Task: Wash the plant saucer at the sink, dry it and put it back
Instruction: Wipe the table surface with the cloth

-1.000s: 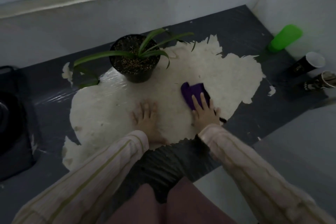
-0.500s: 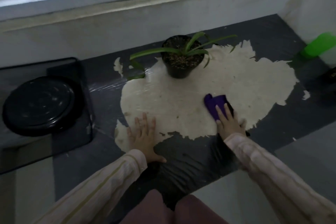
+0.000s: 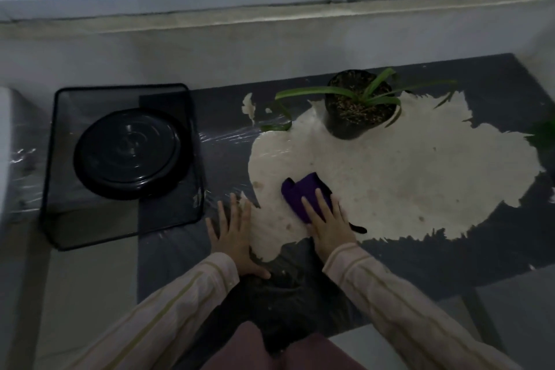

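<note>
The black round plant saucer [image 3: 129,153] lies in a black wire mesh tray [image 3: 54,159] at the left. A black pot with a green-leaved plant [image 3: 359,108] stands on the pale bare patch [image 3: 405,165] of the dark floor covering. My right hand [image 3: 329,224] presses flat on a purple cloth [image 3: 300,192] on that patch, fingers straight. To its left, my left hand [image 3: 234,234] rests flat on the floor, fingers spread, at the patch's edge. Neither hand touches the saucer or the pot.
A white wall and window sill [image 3: 270,18] run along the back. A green object [image 3: 543,132] shows at the right edge. Dark plastic sheeting [image 3: 450,255] covers the floor around the patch. My knees are at the bottom.
My view has swung left, so the saucer and mesh tray came into sight and the cups at the right left it. The right hand has slid the purple cloth left, nearer my left hand.
</note>
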